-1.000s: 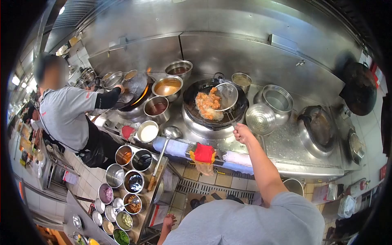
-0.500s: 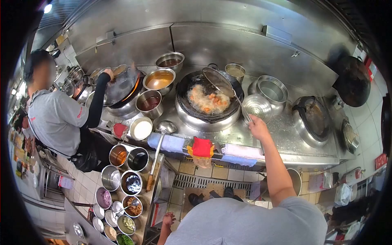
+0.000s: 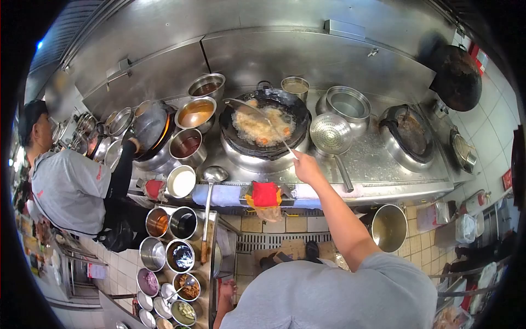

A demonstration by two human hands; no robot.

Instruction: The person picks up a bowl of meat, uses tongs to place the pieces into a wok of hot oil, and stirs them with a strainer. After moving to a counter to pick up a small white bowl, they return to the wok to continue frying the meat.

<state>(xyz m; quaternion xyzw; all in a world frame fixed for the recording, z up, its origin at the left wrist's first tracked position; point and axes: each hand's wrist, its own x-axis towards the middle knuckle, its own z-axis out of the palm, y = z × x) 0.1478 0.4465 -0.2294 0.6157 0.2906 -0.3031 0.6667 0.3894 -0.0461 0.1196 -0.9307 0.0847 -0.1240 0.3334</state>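
My right hand [image 3: 307, 166] is closed round the long thin handle of a wire skimmer [image 3: 280, 137]. Its round head tilts over the far left part of a black wok [image 3: 300, 112] on the middle burner. Pale orange pieces of food [image 3: 263, 137] bubble in foaming oil there. Right of the wok lies a perforated strainer [image 3: 330, 134], its handle pointing toward me. Low beside my body hangs my left hand [image 3: 226, 289], fingers loosely bent and apart, holding nothing; the pot-covered side counter [image 3: 205, 285] is nearest to it.
At the left, a co-worker [image 3: 71, 175] in a grey shirt reaches toward another wok [image 3: 148, 129]. Metal pots of sauce and ingredients fill the side counter, where a long ladle [image 3: 208, 200] lies. A red cloth [image 3: 264, 193] sits on the stove's front edge. A large pot [image 3: 389, 227] stands right.
My right hand has moved left and toward the wok, bringing the skimmer lower over the frying food. The view has shifted. The co-worker's hand has come down and nearer.
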